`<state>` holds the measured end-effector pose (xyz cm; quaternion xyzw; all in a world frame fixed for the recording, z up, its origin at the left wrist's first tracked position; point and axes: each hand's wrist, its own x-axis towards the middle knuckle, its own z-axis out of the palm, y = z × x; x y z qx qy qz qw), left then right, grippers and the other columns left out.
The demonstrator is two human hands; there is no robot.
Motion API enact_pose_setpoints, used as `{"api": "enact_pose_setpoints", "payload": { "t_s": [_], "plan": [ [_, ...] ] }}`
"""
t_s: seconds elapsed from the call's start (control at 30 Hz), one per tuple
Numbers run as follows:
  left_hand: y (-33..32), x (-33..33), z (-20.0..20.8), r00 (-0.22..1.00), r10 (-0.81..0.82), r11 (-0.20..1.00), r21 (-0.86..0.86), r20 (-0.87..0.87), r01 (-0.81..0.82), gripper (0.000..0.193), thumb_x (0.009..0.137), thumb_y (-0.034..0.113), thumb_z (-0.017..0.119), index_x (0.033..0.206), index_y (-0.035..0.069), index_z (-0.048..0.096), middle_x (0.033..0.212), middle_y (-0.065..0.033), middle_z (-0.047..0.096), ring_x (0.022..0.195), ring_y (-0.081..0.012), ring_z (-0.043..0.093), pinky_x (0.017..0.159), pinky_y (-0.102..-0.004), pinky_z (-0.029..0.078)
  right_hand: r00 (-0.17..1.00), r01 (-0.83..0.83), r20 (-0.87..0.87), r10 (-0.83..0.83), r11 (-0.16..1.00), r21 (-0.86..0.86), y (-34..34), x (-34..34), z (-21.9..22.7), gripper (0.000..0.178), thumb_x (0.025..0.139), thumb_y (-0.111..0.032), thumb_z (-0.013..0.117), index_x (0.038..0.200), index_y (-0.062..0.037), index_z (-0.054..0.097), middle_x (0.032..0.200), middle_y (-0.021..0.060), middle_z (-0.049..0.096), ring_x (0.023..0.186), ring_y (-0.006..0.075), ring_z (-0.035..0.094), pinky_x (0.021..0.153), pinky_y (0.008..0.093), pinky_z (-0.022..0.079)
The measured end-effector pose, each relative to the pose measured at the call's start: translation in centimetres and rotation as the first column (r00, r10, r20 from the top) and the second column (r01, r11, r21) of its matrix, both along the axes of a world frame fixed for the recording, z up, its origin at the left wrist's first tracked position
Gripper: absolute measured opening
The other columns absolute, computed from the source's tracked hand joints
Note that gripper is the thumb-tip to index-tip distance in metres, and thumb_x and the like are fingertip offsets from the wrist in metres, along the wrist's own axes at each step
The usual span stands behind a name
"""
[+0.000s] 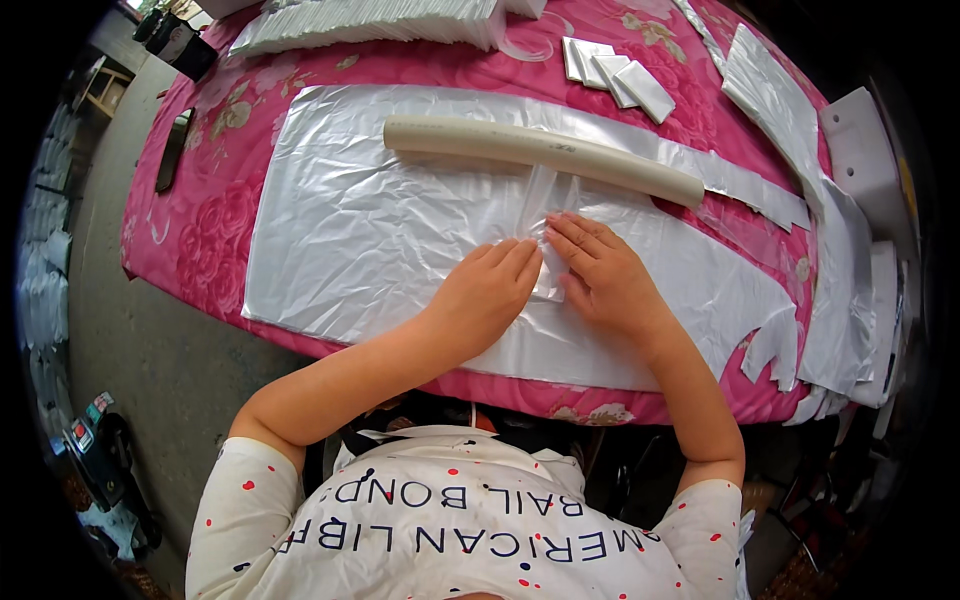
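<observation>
while both half-open hands (485,292) (610,282) press silvery film (370,220), floral cloth (215,240) spreads above grey floor (165,370)

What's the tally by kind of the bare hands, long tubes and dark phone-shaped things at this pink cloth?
Hands: 2 (left hand, right hand)
Long beige tube: 1
Dark phone-shaped thing: 1
Total: 4
</observation>
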<state>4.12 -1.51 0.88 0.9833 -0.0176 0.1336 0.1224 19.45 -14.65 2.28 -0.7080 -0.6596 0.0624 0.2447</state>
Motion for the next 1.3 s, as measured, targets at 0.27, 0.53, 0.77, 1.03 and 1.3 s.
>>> {"api": "enact_pose_setpoints", "payload": {
  "t_s": [0.27,0.53,0.77,1.03,1.3],
  "plan": [
    [0.6,-1.9,0.0,0.956,-0.205,0.962,-0.135,0.207,0.236,0.041,0.068,0.007,0.058,0.109,-0.002,0.056,0.109,-0.0123,0.059,0.099,-0.0235,0.058,0.086,-0.0359,0.046,0.997,-0.081,-0.011,0.082,0.99,0.112,-1.1,-0.9,-0.8,0.037,0.065,0.004,0.059,0.101,-0.0006,0.061,0.108,0.0084,0.06,0.1,0.0255,0.056,0.089,0.0356,0.046],
    [0.0,-3.1,-0.6,0.984,-0.108,0.962,-0.236,0.142,0.139,0.05,0.062,0.007,0.064,0.112,0.002,0.056,0.103,-0.0108,0.063,0.093,-0.0248,0.061,0.079,-0.0351,0.049,0.991,-0.008,-0.13,0.03,0.986,0.168,-2.7,-3.0,-1.1,0.03,0.065,0.001,0.062,0.094,-0.0059,0.065,0.094,0.0056,0.064,0.085,0.022,0.058,0.073,0.0335,0.049],
    [0.0,-1.0,0.2,0.959,0.263,0.761,-0.587,-0.107,-0.275,0.05,0.078,0.009,0.064,0.122,-0.006,0.045,0.072,-0.0132,0.063,0.06,-0.0238,0.062,0.057,-0.0303,0.048,0.683,0.318,-0.557,-0.473,0.879,-0.355,-0.5,-1.8,0.9,0.019,0.083,-0.017,0.06,0.079,0.0015,0.065,0.062,0.0099,0.061,0.052,0.0158,0.057,0.052,0.0265,0.044],
    [1.3,0.7,1.2,0.88,0.288,0.437,-0.767,-0.377,-0.471,0.068,0.077,0.008,0.065,0.133,-0.008,0.029,0.085,-0.0126,0.063,0.065,-0.0191,0.061,0.059,-0.0262,0.048,0.532,0.201,-0.547,-0.647,0.724,-0.66,2.1,0.5,2.0,0.029,0.085,-0.025,0.061,0.075,0.0013,0.063,0.059,0.0037,0.059,0.051,0.0087,0.058,0.045,0.0223,0.04],
    [-1.7,0.8,-0.4,0.996,0.062,0.978,-0.202,0.063,-0.048,0.075,0.075,0.023,0.066,0.134,-0.006,0.029,0.131,-0.0222,0.039,0.123,-0.0334,0.038,0.101,-0.0411,0.032,0.522,0.187,-0.549,-0.653,0.715,-0.673,2.3,0.8,1.7,0.031,0.084,-0.025,0.06,0.072,0.0034,0.062,0.06,0.0078,0.06,0.052,0.0127,0.06,0.049,0.0262,0.044]
  ]
}}
